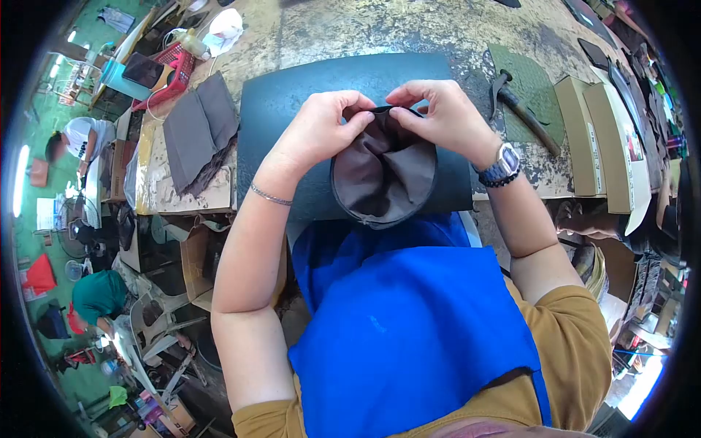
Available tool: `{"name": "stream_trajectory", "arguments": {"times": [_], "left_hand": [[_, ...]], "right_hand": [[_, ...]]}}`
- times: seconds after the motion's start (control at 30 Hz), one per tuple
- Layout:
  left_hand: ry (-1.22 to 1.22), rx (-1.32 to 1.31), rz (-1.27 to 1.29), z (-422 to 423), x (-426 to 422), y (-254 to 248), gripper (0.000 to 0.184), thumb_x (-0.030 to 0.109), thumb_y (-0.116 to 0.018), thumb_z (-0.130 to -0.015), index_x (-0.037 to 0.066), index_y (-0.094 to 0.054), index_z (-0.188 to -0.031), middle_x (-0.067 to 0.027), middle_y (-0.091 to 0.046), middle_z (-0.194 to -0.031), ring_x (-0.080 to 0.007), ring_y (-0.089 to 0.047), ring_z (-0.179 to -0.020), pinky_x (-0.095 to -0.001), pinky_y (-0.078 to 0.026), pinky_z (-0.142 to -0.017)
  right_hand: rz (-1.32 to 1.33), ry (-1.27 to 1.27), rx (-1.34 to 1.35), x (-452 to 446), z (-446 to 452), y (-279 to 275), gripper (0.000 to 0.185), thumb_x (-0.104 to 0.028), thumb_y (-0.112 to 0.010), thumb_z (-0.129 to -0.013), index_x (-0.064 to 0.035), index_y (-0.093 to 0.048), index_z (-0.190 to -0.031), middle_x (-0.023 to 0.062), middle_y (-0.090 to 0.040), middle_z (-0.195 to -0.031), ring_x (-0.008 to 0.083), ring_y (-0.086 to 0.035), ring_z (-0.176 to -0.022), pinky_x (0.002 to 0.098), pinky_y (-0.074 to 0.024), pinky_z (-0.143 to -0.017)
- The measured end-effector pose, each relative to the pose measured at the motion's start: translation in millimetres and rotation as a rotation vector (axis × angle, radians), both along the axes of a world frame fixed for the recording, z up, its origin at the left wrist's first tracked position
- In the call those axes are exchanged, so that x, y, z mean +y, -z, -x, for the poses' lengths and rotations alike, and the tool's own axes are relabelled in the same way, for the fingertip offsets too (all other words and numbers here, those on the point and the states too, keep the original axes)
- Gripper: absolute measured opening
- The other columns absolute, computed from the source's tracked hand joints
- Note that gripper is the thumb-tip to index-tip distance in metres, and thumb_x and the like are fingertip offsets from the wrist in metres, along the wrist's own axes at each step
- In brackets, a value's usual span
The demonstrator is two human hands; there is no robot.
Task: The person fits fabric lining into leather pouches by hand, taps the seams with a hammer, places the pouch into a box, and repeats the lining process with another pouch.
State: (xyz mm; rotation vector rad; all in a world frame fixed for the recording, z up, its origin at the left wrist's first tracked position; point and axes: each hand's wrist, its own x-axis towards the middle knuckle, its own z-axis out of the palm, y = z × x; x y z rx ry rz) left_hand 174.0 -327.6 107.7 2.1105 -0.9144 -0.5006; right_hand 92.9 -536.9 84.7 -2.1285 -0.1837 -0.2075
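My left hand (328, 128) and my right hand (438, 117) both pinch the far rim of a dark pouch (383, 179), thumbs inside and fingers behind. Its round mouth faces me and shows a creased brown lining. The near edge of the rim hangs over the front of a black board (285, 95) on the table. Little of the pouch's outside shows, and my fingertips are partly hidden behind the rim.
A hammer (529, 117) lies on a green mat (526, 77) at right, beside long cardboard boxes (610, 139). Stacked dark brown sheets (201, 131) lie at left, near a red basket (175, 69). Two other people sit farther left.
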Motion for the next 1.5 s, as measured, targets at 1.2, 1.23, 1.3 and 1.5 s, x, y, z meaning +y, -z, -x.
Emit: {"name": "stream_trajectory", "arguments": {"times": [1.2,1.23,1.3,1.5], "left_hand": [[-0.238,-0.829,-0.146,16.9,0.9,11.1,0.017,0.025,-0.067,-0.085,0.009,-0.065,-0.078,-0.0102,-0.066,-0.067,-0.0320,-0.066,-0.063,-0.0419,-0.053,-0.058],[-0.293,-0.823,-0.188,11.0,10.0,10.2,0.017,0.025,-0.067,-0.085,0.009,-0.066,-0.079,-0.0100,-0.067,-0.068,-0.0318,-0.066,-0.062,-0.0418,-0.053,-0.058],[-0.384,-0.720,-0.154,-1.9,31.1,9.4,0.020,0.027,-0.070,-0.085,0.007,-0.068,-0.081,-0.0108,-0.068,-0.069,-0.0293,-0.068,-0.062,-0.0376,-0.052,-0.055],[-0.042,-0.757,0.152,46.1,56.1,11.2,0.043,0.040,-0.080,-0.077,0.018,-0.066,-0.110,-0.0027,-0.067,-0.109,-0.0199,-0.062,-0.108,-0.0551,-0.026,-0.111]], "right_hand": [[0.486,-0.003,-0.325,23.0,17.0,-16.6,0.040,-0.042,-0.073,-0.081,-0.0114,-0.063,-0.106,0.0095,-0.067,-0.106,0.0280,-0.064,-0.105,0.0520,-0.0439,-0.099],[0.489,-0.053,-0.426,22.6,22.0,-19.6,0.044,-0.046,-0.073,-0.081,-0.0125,-0.063,-0.108,0.0082,-0.066,-0.110,0.0275,-0.062,-0.110,0.0565,-0.0398,-0.105],[0.425,-0.341,-0.217,20.5,39.3,-28.0,0.049,-0.045,-0.078,-0.078,-0.0132,-0.062,-0.111,0.0054,-0.066,-0.113,0.0284,-0.059,-0.119,0.0624,-0.0238,-0.114],[0.244,-0.358,-0.259,20.2,43.4,0.4,0.025,-0.028,-0.077,-0.083,-0.0118,-0.067,-0.099,0.0050,-0.064,-0.099,0.0256,-0.064,-0.101,0.0596,-0.0347,-0.109]]}}
